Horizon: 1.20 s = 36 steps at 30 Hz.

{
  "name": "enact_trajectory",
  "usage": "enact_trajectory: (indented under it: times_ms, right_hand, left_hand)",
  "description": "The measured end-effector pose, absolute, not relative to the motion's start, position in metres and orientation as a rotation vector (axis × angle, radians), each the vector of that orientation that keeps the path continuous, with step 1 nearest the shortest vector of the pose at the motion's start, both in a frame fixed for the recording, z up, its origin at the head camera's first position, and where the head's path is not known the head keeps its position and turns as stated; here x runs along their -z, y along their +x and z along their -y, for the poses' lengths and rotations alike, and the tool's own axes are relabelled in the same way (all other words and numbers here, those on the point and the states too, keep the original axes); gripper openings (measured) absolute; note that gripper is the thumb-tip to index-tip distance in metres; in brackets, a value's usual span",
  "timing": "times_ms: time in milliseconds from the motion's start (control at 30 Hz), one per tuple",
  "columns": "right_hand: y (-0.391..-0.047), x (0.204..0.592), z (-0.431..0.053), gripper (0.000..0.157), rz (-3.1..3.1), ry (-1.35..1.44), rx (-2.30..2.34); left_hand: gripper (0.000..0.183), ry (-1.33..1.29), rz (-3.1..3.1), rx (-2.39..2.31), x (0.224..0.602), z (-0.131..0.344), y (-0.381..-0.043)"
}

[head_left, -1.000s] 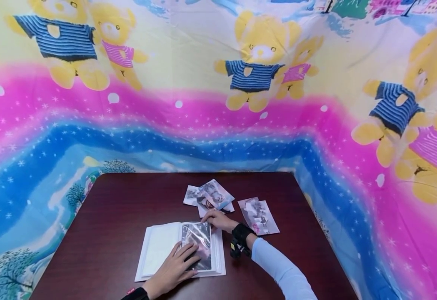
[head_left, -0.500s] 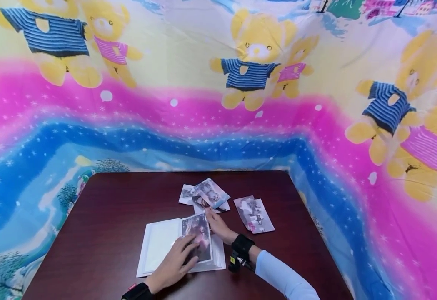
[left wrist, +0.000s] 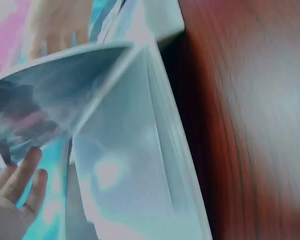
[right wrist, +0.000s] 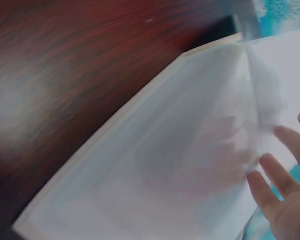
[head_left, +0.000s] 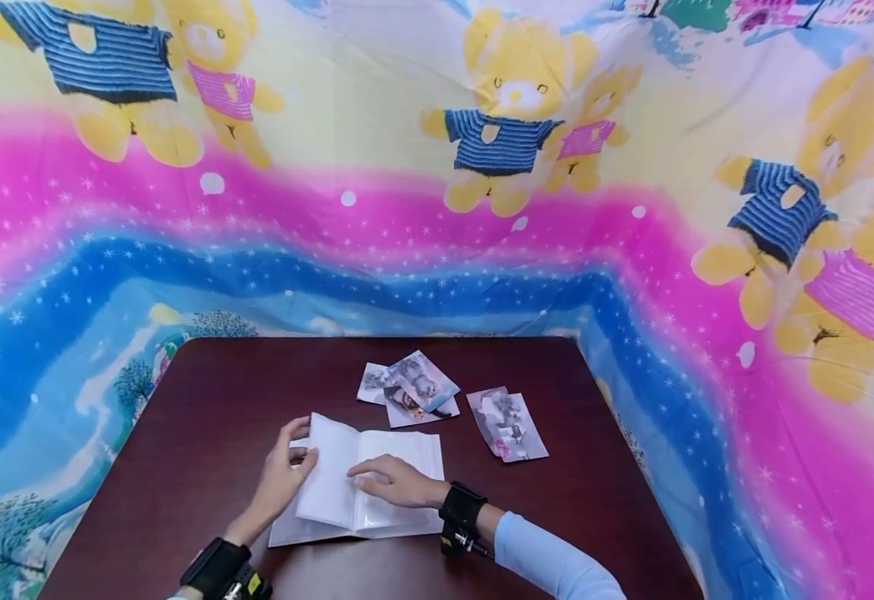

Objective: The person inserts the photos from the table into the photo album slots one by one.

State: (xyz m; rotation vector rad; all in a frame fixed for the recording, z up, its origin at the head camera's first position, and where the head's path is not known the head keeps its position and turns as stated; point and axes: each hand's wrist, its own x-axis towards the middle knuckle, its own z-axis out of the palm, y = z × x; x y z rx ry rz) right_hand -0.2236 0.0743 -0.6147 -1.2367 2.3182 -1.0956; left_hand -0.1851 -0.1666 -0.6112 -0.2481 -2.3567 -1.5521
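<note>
A white photo album [head_left: 399, 521] lies spread on the table. One page [head_left: 327, 471] stands lifted on its left side. My left hand [head_left: 282, 475] grips that page near its outer edge, thumb on the near face and fingers behind. A dark photo [left wrist: 25, 112] sits in the page's other face, seen in the left wrist view. My right hand [head_left: 399, 482] hovers at or rests on the blank right page near the fold, fingers loosely extended; contact cannot be told. In the right wrist view, its fingertips [right wrist: 270, 160] lie beside the pale page [right wrist: 155, 165].
Several overlapping loose photos [head_left: 417, 387] lie beyond the album. Another small group of overlapping photos [head_left: 510, 427] is to the right. The dark wooden table [head_left: 257, 375] ends against a hanging cloth [head_left: 407, 283] printed with bears.
The page with the photo has turned over from right to left. My left hand has moved left with it, while my right hand has shifted from the page's top corner down toward the fold.
</note>
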Motion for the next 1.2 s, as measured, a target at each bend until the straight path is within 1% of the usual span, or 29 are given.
enact_trajectory:
  times_ms: [67, 133, 200, 267, 367, 433, 533, 633, 700, 800, 900, 1033, 1200]
  right_hand:
    - [-0.224, 0.618, -0.08, 0.032, -2.398, -1.28, 1.01]
    - [-0.225, 0.623, -0.088, 0.031, -2.504, -1.284, 0.919]
    - [-0.226, 0.627, -0.096, 0.031, -2.586, -1.26, 0.833]
    - [-0.227, 0.631, -0.105, 0.033, -2.659, -1.25, 0.701]
    - [-0.228, 0.638, -0.116, 0.035, -2.71, -1.299, 0.547]
    - [-0.23, 0.64, -0.122, 0.035, -2.703, -1.33, 0.568]
    - [-0.242, 0.64, -0.131, 0.032, -2.708, -1.305, 0.806]
    - [-0.263, 0.638, -0.141, 0.027, -2.778, -1.097, 1.107]
    - [-0.279, 0.638, -0.15, 0.026, -2.84, -0.868, 1.237]
    - [-0.306, 0.64, -0.161, 0.028, -2.902, -0.504, 1.301]
    - [-0.326, 0.643, -0.171, 0.032, -2.917, -0.248, 1.256]
    - [-0.342, 0.647, -0.178, 0.041, -2.9, -0.089, 1.214]
    - [-0.36, 0.65, -0.168, 0.057, -2.944, 0.029, 1.09]
  left_hand:
    - [0.059, -0.255, 2.395, 1.392, 0.618, 0.176, -0.186]
    - [0.06, -0.288, 2.448, 1.217, 0.63, 0.183, -0.185]
    - [0.056, -0.311, 2.52, 1.075, 0.641, 0.185, -0.18]
    - [0.048, -0.327, 2.587, 0.965, 0.65, 0.184, -0.176]
    - [0.037, -0.323, 2.66, 0.866, 0.657, 0.179, -0.169]
    - [0.034, -0.319, 2.675, 0.836, 0.659, 0.176, -0.167]
    - [0.034, -0.318, 2.665, 0.82, 0.659, 0.172, -0.168]
    - [0.033, -0.329, 2.61, 0.799, 0.659, 0.17, -0.171]
    - [0.032, -0.367, 2.548, 0.766, 0.66, 0.168, -0.172]
    - [0.03, -0.469, 2.427, 0.718, 0.661, 0.165, -0.176]
    - [0.028, -0.595, 2.334, 0.708, 0.662, 0.157, -0.177]
    - [0.026, -0.679, 2.296, 0.735, 0.665, 0.142, -0.175]
    - [0.023, -0.688, 2.339, 0.688, 0.67, 0.131, -0.174]
